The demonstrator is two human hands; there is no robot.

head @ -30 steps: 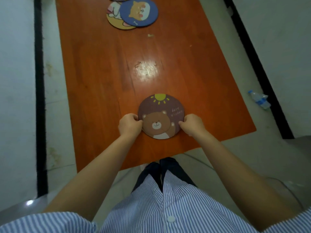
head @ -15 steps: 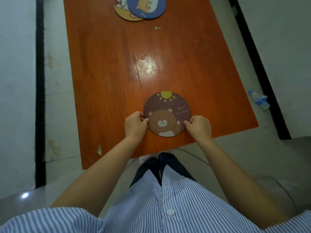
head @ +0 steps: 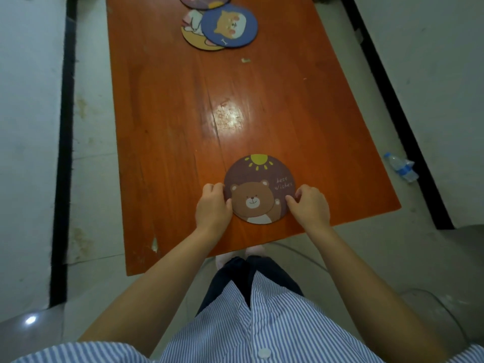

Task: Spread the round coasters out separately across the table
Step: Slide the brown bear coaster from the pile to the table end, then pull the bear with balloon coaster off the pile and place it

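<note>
**Bear coaster pinched at the near edge, rest still overlapped**

Orange wood fills the middle of the view: a long table [head: 167,142] over a pale floor, with a water bottle [head: 402,167] lying on the floor off to the right of it.

Near the table's close edge lies the brown bear coaster [head: 258,188]. A second rim shows along its lower edge, so it may be a small stack of two, though the view is too soft to be sure. Well apart from it, toward the far end, a blue dog coaster [head: 230,25] overlaps a yellow coaster [head: 195,35], and another coaster [head: 204,1] is cut off by the frame just beyond.

The risk: if two pieces are stuck together here, a pull from both sides could drag them as one, or slide the lower one off the close edge.

The left hand [head: 213,205] is curled, fingertips pinching the bear coaster's left rim. The right hand [head: 310,204] is likewise curled, thumb and fingers closed on the right rim. Neither palm lies flat.
</note>
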